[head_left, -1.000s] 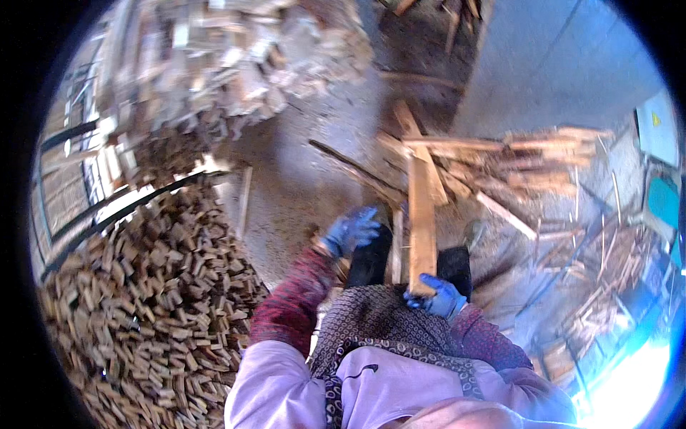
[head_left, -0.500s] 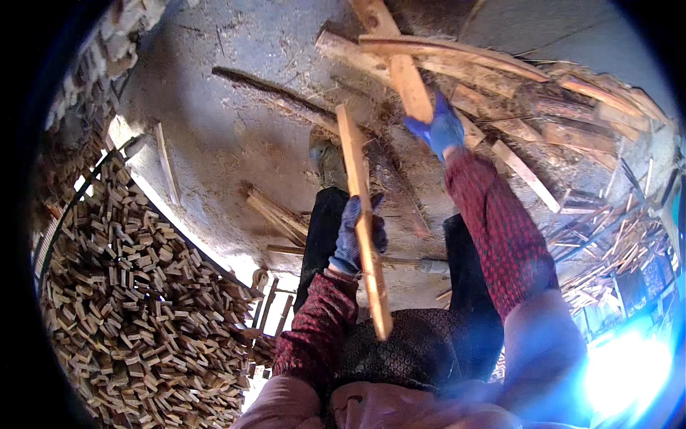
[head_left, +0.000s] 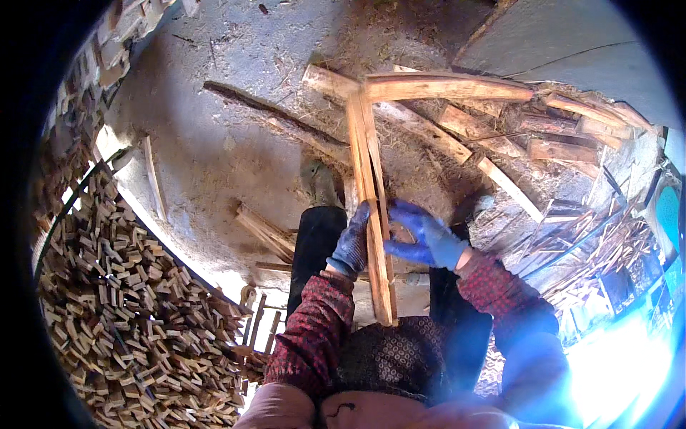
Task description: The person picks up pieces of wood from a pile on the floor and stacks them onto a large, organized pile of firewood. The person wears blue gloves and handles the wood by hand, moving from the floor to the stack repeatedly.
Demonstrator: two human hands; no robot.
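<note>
- Apron (head_left: 393,357), dark, ring-patterned: nearest you, across your lap.
- Left hand (head_left: 349,243), yours, blue-gloved: fingers closed about the left side of the front board; whether they take in the second board too cannot be told.
- Right hand (head_left: 429,239), yours, blue-gloved: fingers parted and curved, just beside the second board's right edge; contact cannot be told, no firm hold shown.
- Front board (head_left: 379,286), long, narrow: between your dark trouser legs (head_left: 314,243), pointing away from you, near end over the apron.
- Second board (head_left: 375,161): close along the front board's right side.
- Hazard, slipping: the second board could slide or swing away, should your left grip cover only the front one.
- Hazard, knocking: the far ends appear close to the curved board (head_left: 450,88); a wide turn could strike it and upset the loose pile (head_left: 561,146).
- Hazard, splinters: rough sawn edges might pierce your gloves if a board is dragged.
- Floor (head_left: 236,157): grey, gritty, littered with wood crumbs; one bark-edged strip (head_left: 275,114) ahead, leftward.
- Heap (head_left: 136,307), short cut pieces: filling your left.
- Scraps (head_left: 614,264), thin: scattered far right, above strong glare.
</note>
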